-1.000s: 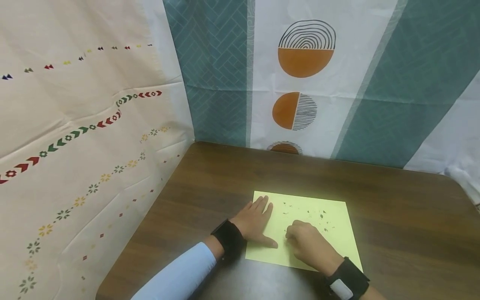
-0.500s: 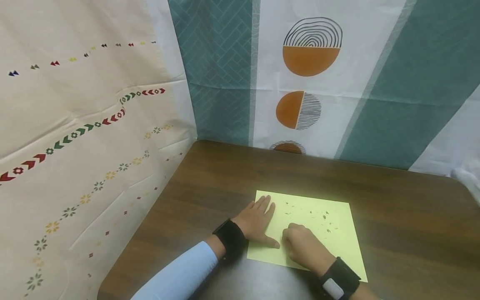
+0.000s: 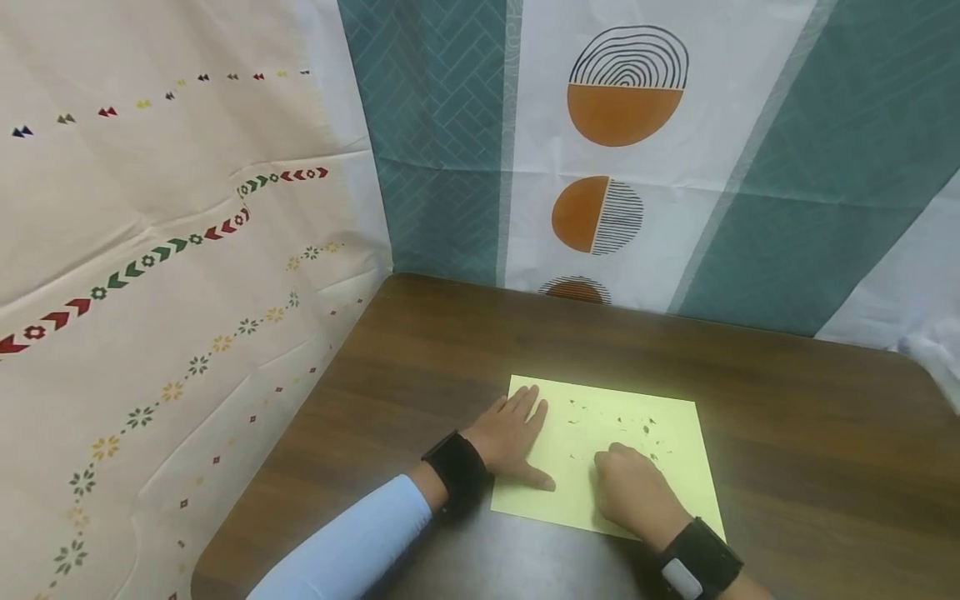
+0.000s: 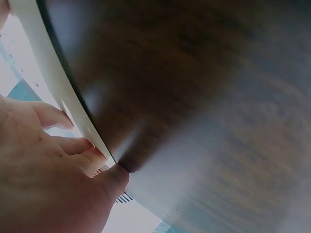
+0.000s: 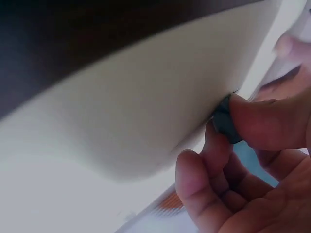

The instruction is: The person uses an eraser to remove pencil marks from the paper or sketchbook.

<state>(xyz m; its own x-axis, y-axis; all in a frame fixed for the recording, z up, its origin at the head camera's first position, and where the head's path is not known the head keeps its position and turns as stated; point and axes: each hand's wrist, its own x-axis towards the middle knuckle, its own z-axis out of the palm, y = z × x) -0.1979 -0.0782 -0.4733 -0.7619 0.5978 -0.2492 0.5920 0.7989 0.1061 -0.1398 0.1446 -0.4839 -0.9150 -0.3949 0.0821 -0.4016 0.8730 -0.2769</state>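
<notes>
A sheet of pale yellow paper [image 3: 558, 454] lies on the table, with small dark specks [image 3: 647, 429] scattered on its upper right part. My left hand [image 3: 510, 437] rests flat on the paper's left edge, fingers spread; in the left wrist view that hand [image 4: 53, 170] sits along the sheet's edge. Over the middle of the paper is my right hand [image 3: 637, 487], fingers curled. The right wrist view has its thumb and forefinger pinching a small dark teal piece [image 5: 224, 121] at the paper's surface. From the head view that piece is hidden by the hand.
The brown wooden table [image 3: 450, 333] extends around the sheet. A patterned curtain [image 3: 435, 125] hangs behind the table's back edge, and a cream printed cloth [image 3: 187, 275] hangs along its left side.
The right hand shifted slightly left over the paper, then back to the right, still pinching. The left hand has stayed in place on the sheet.
</notes>
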